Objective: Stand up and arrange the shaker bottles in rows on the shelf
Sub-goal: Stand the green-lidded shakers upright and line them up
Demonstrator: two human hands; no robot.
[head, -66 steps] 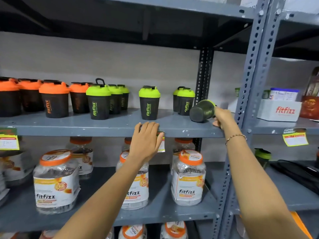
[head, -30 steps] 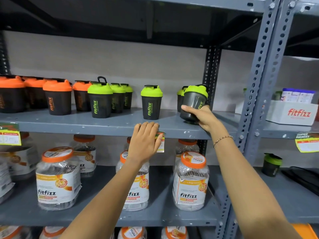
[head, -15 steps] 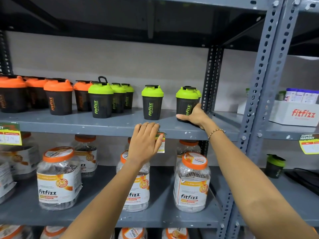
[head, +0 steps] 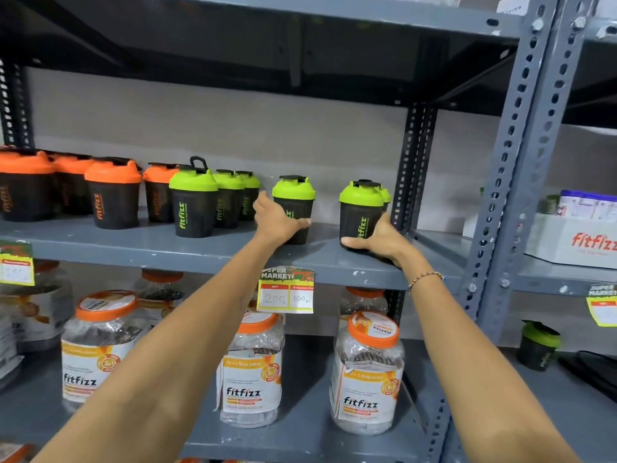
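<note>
On the grey shelf point(head: 140, 250), we wrap our left hand point(head: 276, 219) around one upright green-lidded shaker point(head: 293, 203) and our right hand point(head: 380, 240) around the base of another point(head: 360, 212) printed "fitfizz", above a "SUPER MARKET" price tag point(head: 286, 289) reading 200 and 100.

The left hand point(head: 276, 219) covered the lower front of one green-lidded bottle point(head: 293, 208); the leftmost orange-lidded bottle point(head: 23, 185) was cut off by the frame edge.
</note>
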